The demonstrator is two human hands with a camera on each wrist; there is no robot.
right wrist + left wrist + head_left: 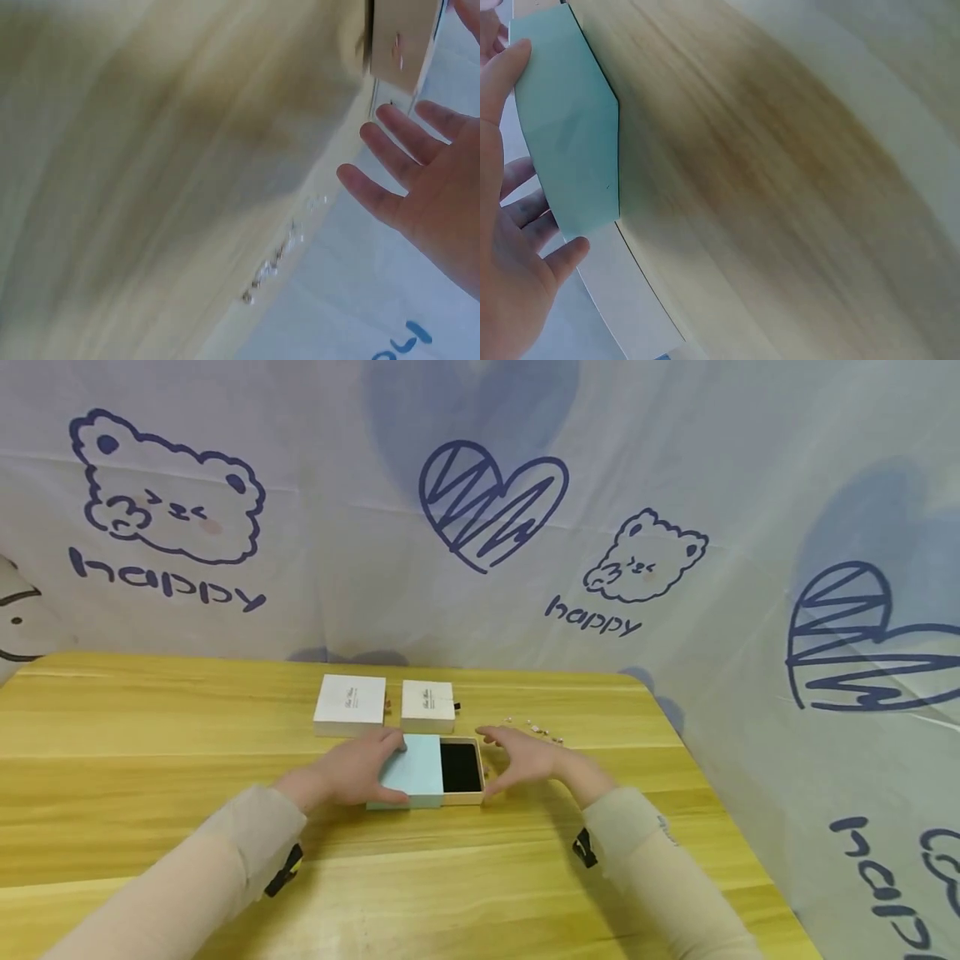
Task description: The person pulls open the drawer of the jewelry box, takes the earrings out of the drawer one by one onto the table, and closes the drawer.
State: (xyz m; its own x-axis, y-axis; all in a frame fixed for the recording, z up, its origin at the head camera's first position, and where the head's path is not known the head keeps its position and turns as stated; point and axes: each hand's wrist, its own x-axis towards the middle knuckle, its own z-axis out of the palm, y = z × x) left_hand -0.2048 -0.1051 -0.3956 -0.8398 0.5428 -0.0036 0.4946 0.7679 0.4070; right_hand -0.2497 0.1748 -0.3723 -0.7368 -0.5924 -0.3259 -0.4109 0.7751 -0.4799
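A light blue drawer-style gift box [420,770] lies on the table, its drawer [481,789] pulled partly out to the right and showing a black lining [460,767]. My left hand [356,767] grips the blue sleeve across its width, thumb on the near side and fingers on the far side. Beyond the drawer's outer end, my right hand [529,753] has its fingers spread, thumb close to the near corner. Nothing shows in its palm in the right wrist view, where a small pinkish tab [397,51] stands out on the drawer's end.
Two white gift boxes, a larger one [351,700] and a smaller one [427,702], stand behind the blue box. Several small shiny jewellery pieces [537,729] lie past my right hand. A printed cloth [337,510] hangs behind the wooden table [150,735].
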